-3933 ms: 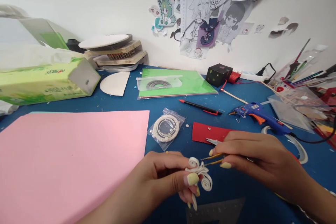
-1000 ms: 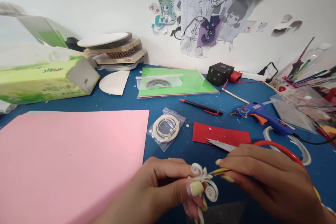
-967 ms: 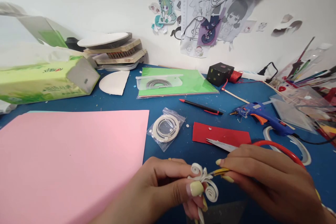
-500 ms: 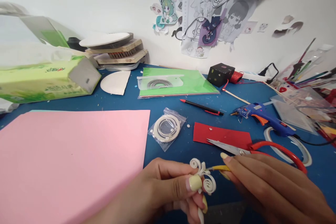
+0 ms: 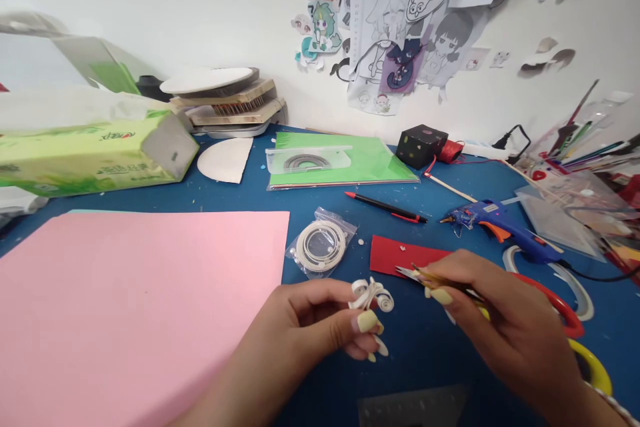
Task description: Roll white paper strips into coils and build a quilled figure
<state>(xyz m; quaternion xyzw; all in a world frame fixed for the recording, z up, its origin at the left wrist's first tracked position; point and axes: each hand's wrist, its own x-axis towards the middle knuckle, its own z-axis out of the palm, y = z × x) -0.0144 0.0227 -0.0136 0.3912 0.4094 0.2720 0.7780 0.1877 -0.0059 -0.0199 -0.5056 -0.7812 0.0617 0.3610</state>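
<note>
My left hand (image 5: pixel 325 330) pinches a white curled paper-strip ornament (image 5: pixel 371 297) with spiral scrolls between thumb and fingertips; a white strip end pokes out below the fingers. To its right, my right hand (image 5: pixel 500 320) is closed around slim yellow tweezers (image 5: pixel 424 273), mostly hidden by the fingers and apart from the ornament. Beneath this hand lie red-handled scissors (image 5: pixel 555 303), with only the blade tip and part of the handle showing. The blade tip rests over a red paper strip (image 5: pixel 387 257).
Pink paper (image 5: pixel 150 300) covers the left side. A bag of coiled white strips (image 5: pixel 323 247), a black pen (image 5: pixel 387 207) and a blue glue gun (image 5: pixel 515 230) lie ahead. Behind them are green sheets (image 5: pixel 370 160) and a tissue pack (image 5: pixel 90 153). A clear ruler (image 5: pixel 410 407) lies at the front.
The tweezers have come away from the ornament, and my right hand has turned and risen over the scissors. My left hand has moved slightly up and left, tilting the ornament.
</note>
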